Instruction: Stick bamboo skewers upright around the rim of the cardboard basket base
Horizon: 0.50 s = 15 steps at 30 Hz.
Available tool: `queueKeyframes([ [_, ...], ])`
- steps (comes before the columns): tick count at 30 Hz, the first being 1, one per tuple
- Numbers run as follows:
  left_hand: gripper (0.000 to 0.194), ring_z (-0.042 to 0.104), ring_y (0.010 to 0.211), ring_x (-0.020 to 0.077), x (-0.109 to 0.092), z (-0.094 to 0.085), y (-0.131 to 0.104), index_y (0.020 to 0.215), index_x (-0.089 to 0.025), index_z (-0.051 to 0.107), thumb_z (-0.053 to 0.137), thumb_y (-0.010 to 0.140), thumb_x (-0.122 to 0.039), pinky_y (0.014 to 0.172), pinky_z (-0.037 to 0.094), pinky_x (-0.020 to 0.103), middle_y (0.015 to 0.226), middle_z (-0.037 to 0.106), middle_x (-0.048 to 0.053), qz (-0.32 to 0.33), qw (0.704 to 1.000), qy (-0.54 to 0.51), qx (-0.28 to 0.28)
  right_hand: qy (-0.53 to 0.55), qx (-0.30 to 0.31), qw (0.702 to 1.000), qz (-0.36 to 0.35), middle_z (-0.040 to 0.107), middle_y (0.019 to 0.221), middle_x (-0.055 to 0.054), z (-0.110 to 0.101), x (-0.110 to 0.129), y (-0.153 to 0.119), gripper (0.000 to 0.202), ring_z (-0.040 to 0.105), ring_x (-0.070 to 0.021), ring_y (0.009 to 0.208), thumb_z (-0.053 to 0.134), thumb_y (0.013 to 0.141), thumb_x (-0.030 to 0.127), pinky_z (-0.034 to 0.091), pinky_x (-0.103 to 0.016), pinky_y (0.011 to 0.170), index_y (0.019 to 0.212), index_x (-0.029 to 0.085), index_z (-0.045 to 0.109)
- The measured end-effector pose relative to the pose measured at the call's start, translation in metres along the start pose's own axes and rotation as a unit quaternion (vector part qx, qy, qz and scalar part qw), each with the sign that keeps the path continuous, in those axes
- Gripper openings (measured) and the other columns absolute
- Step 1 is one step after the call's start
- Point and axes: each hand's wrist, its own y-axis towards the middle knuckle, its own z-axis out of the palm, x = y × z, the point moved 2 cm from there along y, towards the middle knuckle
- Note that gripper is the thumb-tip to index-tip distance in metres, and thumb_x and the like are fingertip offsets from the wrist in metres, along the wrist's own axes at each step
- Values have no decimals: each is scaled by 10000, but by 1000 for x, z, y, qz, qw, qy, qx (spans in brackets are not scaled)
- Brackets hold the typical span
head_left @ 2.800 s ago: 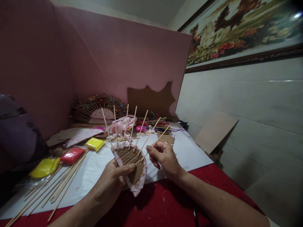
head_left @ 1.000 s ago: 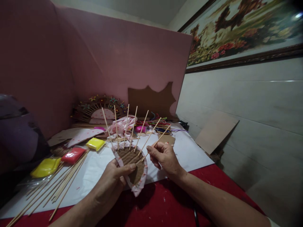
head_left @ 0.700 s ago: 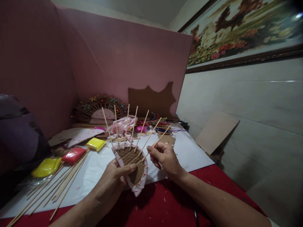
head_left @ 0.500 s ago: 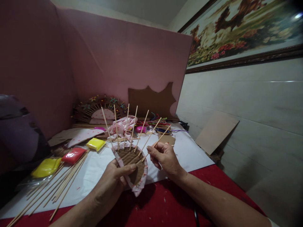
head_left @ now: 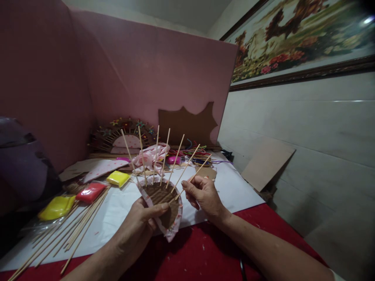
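My left hand (head_left: pixel 142 216) grips a half-round piece of brown cardboard (head_left: pixel 170 217) by its straight side, thumb on the face. Pale pink fabric with small red marks (head_left: pixel 175 228) wraps its rim. Several thin wooden sticks (head_left: pixel 156 154) fan upward from the curved edge, their lower ends on the cardboard. My right hand (head_left: pixel 206 197) pinches the rightmost wooden stick (head_left: pixel 202 166) between thumb and fingers, with its lower end against the cardboard near the right rim. Whatever fixes the sticks in place cannot be made out.
Loose wooden sticks (head_left: pixel 76 230) lie at left, beside yellow (head_left: pixel 57 207) and red (head_left: pixel 91 192) packets. A decorated half-round fan (head_left: pixel 125 134), crumpled pink cloth (head_left: pixel 149 156) and a jagged cardboard piece (head_left: pixel 186 123) stand behind. White paper (head_left: pixel 234 191) covers part of the red tablecloth (head_left: pixel 211 253).
The cardboard has tilted very slightly, so the left sticks' tips have shifted a little left and up. Both hands keep their holds in nearly the same place.
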Motion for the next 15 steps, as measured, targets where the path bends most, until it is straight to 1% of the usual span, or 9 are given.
queueKeyframes([
  [10, 255, 637, 691, 206, -1, 0, 2, 949, -130, 613, 624, 696, -102, 611, 495, 316, 868, 698, 113, -6, 1000, -5, -2, 1, 0, 1000, 0, 488, 434, 64, 0, 1, 0, 284, 338, -24, 291, 616, 726, 370, 223, -152, 278, 606, 157, 471],
  [15, 263, 639, 738, 227, 1, -1, 3, 951, -133, 609, 627, 691, -94, 656, 492, 344, 902, 693, 116, -1, 1000, -10, -5, -3, -1, 1000, 2, 487, 434, 65, 0, -1, 0, 285, 331, -23, 290, 612, 727, 378, 218, -151, 278, 611, 157, 476],
])
